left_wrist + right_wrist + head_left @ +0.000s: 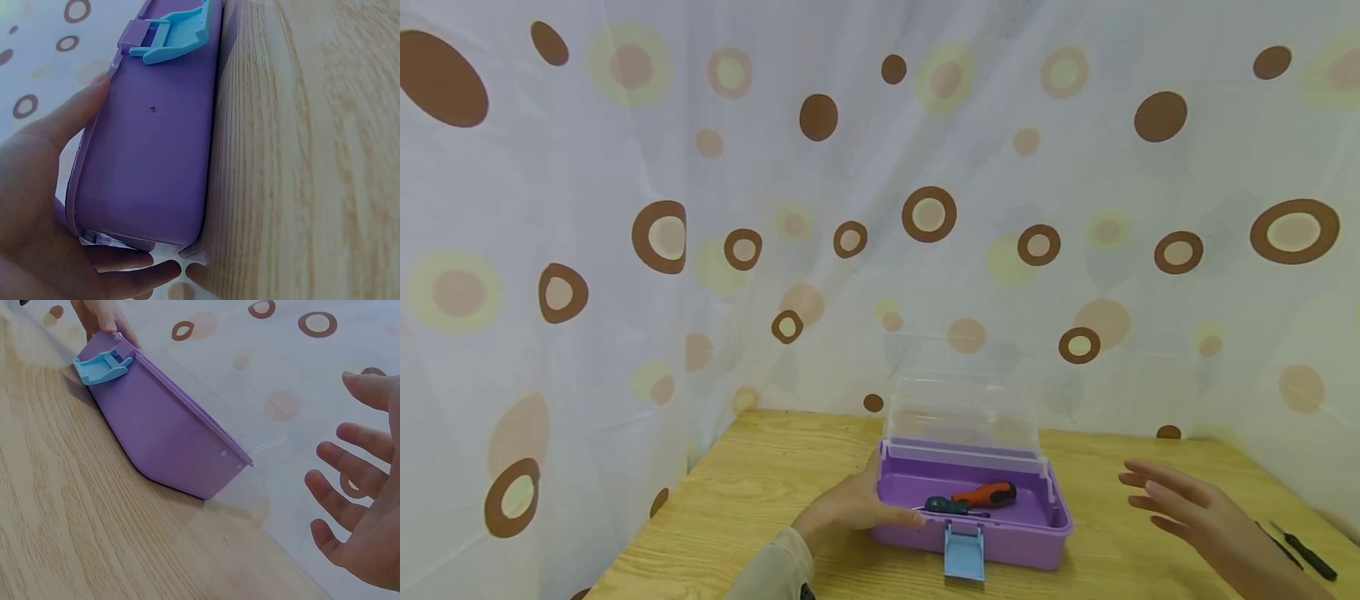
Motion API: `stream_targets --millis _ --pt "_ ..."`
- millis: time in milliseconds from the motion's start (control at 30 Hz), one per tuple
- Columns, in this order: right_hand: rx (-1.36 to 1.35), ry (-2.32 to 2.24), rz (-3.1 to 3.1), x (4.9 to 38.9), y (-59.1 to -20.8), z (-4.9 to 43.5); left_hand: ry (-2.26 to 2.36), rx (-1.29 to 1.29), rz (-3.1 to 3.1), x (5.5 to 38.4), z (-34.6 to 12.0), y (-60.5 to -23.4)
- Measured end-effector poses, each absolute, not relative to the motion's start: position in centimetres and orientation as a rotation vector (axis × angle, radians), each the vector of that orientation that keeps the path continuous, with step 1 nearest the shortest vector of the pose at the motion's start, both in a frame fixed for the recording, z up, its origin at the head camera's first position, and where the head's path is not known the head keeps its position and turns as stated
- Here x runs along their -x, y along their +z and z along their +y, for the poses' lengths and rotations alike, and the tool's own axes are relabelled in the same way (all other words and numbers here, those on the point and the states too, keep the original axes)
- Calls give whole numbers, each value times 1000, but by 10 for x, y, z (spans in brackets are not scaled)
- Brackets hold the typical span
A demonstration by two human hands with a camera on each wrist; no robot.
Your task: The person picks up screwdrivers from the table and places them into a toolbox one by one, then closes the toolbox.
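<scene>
On the wooden counter (805,458), an open purple box (1018,546)

Inside lie a red screwdriver (992,495) and green screwdriver (943,505); clear lid (962,408) raised; left hand (853,502) grips its left end; right hand (1198,510), fingers spread, apart; dotted curtain (865,158) behind.

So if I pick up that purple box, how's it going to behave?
The purple box looks like smooth plastic, so probably stiff and slightly slippery. Its clear lid stands open and might swing. Tilting would likely slide the orange-handled tool inside.

Box (1018,546) — smooth plastic; table (760,475) — grained wood
</scene>
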State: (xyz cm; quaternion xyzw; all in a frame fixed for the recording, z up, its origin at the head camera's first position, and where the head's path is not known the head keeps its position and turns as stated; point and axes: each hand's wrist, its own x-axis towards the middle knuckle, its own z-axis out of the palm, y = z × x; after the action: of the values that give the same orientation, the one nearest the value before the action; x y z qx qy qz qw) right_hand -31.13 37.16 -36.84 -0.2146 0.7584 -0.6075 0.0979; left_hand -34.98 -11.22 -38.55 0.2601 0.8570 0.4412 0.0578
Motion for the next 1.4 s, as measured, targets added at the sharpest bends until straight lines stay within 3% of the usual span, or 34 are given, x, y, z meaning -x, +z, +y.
stream_targets --millis 500,1400 --pt "323 -1723 2384 303 -379 416 1345 -779 2585 351 -111 -386" --pt "87 -1565 2633 296 -393 449 1330 -758 2602 346 -112 -385"
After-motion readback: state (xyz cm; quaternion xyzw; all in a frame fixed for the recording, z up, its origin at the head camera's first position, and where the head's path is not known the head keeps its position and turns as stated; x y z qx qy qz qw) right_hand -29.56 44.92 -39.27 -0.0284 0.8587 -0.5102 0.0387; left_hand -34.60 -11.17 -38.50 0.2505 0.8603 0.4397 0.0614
